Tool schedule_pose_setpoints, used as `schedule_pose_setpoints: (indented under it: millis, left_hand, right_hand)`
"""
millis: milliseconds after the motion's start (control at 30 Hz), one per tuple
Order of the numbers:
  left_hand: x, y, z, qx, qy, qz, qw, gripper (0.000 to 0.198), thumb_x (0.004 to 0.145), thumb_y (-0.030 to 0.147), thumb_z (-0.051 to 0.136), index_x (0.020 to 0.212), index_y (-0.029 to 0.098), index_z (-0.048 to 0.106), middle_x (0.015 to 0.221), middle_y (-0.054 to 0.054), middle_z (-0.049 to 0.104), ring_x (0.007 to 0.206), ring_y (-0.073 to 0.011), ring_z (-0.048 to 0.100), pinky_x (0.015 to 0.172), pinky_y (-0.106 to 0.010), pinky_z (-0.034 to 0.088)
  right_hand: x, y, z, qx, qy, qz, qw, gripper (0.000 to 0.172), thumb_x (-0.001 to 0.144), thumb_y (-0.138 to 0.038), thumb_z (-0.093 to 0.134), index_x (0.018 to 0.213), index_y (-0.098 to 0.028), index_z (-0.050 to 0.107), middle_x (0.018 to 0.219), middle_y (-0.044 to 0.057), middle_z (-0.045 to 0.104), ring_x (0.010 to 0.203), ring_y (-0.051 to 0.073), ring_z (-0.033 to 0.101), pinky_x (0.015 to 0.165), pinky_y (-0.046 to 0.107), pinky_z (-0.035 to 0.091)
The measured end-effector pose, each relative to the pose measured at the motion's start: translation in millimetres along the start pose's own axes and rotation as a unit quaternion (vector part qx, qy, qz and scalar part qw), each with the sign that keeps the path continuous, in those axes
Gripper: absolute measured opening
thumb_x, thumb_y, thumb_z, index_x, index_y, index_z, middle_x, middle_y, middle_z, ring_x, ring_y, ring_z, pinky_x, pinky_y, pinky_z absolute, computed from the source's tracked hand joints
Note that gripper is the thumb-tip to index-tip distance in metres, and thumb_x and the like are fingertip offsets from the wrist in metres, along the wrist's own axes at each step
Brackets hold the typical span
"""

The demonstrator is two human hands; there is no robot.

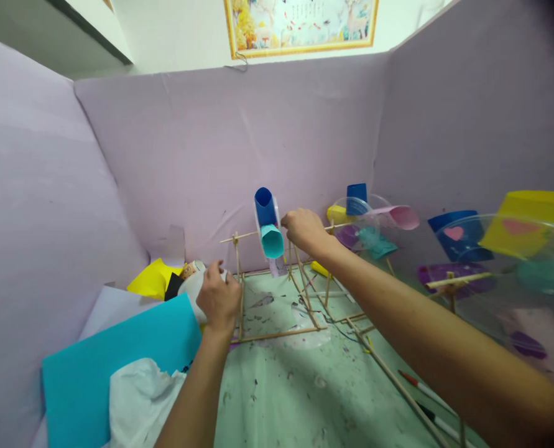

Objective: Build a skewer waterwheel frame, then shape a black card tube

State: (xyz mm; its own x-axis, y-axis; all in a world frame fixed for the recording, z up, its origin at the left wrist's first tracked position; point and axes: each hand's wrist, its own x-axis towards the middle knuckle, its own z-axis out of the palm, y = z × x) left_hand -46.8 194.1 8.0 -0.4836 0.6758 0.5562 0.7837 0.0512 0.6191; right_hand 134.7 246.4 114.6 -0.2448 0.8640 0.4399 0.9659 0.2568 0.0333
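A frame of thin wooden sticks (277, 333) stands on the green work mat (300, 398). A horizontal stick (239, 237) across its top carries a clear disc with a blue paper tube (264, 207) and a teal paper tube (273, 241). My right hand (304, 229) is closed around the stick just right of the tubes. My left hand (218, 298) is lower left, by the frame's left upright, with its fingers curled on a white rounded object (193, 291) that I cannot name.
Lilac boards wall in the workspace. Teal sheet (118, 367), white cloth (137, 398) and yellow paper (153, 280) lie at left. Two finished wheels with coloured paper cups stand at back right (365, 227) and near right (514, 274). Pens (421, 389) lie by the right frame.
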Motion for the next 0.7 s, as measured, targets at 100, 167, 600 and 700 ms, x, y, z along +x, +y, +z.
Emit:
schedule_pose_setpoints:
  millis: [100,167,600,700]
  left_hand:
    - [26.0,27.0,-4.2,0.046,0.013,0.034,0.998,0.052,0.077,0.026,0.05,0.129,0.021,0.043,0.104,-0.012,0.064,0.094,-0.0294,0.059,0.079,-0.039,0.043]
    - [42.8,37.9,-2.8,0.051,0.002,0.048,0.998,0.058,0.077,0.031,0.052,0.133,0.021,0.039,0.105,-0.013,0.064,0.094,-0.0304,0.06,0.08,-0.041,0.043]
    - [83.2,42.4,5.1,0.011,-0.123,0.049,0.991,0.03,0.076,0.032,0.051,0.095,0.017,0.068,0.09,-0.008,0.071,0.089,-0.0206,0.063,0.079,-0.029,0.046]
    - [82.0,44.8,6.1,0.02,-0.117,0.064,0.991,0.028,0.075,0.032,0.053,0.093,0.016,0.068,0.089,-0.007,0.071,0.088,-0.0198,0.063,0.077,-0.028,0.045]
  right_hand:
    - [0.9,1.7,-0.2,0.008,0.004,-0.001,1.0,0.031,0.076,-0.005,0.046,0.093,-0.013,0.07,0.091,0.015,0.07,0.088,0.024,0.065,0.069,0.027,0.046]
    - [1.9,2.6,0.0,0.013,0.007,0.0,1.0,0.031,0.077,-0.006,0.046,0.094,-0.014,0.07,0.092,0.016,0.07,0.088,0.025,0.065,0.069,0.028,0.046]
    - [13.7,11.5,1.6,0.063,-0.009,0.053,0.997,0.028,0.073,-0.021,0.056,0.096,-0.025,0.071,0.101,0.008,0.07,0.095,0.025,0.064,0.076,0.032,0.048]
    - [16.6,12.6,2.1,0.072,-0.018,0.075,0.994,0.03,0.07,-0.02,0.058,0.098,-0.023,0.07,0.101,0.009,0.07,0.096,0.026,0.063,0.076,0.033,0.048]
